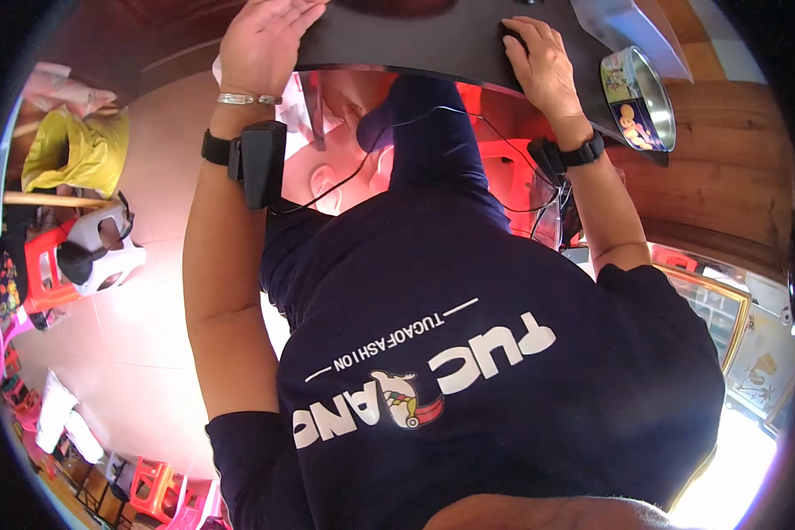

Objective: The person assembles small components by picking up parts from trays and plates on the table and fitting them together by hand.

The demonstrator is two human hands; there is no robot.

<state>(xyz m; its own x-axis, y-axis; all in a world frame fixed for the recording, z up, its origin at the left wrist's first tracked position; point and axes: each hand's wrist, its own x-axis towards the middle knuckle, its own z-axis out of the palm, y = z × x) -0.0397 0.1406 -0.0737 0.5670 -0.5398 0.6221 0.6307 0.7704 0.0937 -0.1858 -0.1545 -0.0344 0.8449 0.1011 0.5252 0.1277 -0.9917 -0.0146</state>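
My left hand point(269, 42) reaches to the left end of a black tabletop point(371, 40), fingers stretched out and partly cut off by the upper edge of the picture. Nothing shows in its grasp. Toward the table's right side, my right hand point(546, 71) rests with curved fingers over a small black rounded thing point(511, 35) that looks like a computer mouse; most of it is hidden beneath the hand. Close by on the right stands an open round tin point(616, 79) with a shiny inside and food pictures on its wall.
Black devices are strapped to my left wrist point(263, 163) and right wrist point(548, 157); a thin black cable point(344, 177) hangs between them. A yellow bag point(79, 150), a red stool point(49, 265) and a grey stool point(115, 252) stand left. Wooden panelling point(707, 168) lies right.
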